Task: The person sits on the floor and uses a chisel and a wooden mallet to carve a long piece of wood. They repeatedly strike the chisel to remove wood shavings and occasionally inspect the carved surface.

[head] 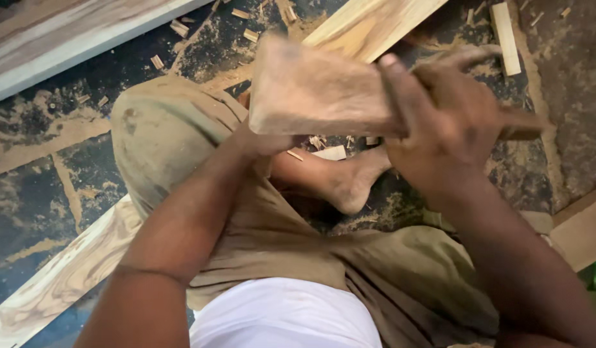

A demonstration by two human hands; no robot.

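— White cloth [285,316] of a shirt is seen closest, at the bottom, with tan trousers [182,129] just above it.

— What is held?

— A wooden mallet [311,90] is held up over the lap. Its handle is gripped by the right hand [449,122], with the fingers wrapped tight round it. The mallet head is blurred.

— And the left hand?

— It is hidden behind the mallet head, so its grip cannot be told.

— What is seen below?

— A bare foot [349,183] is rested on the dusty floor [46,180]. Wood chips [327,153] are scattered near it, and a long plank [369,26] is laid beyond.
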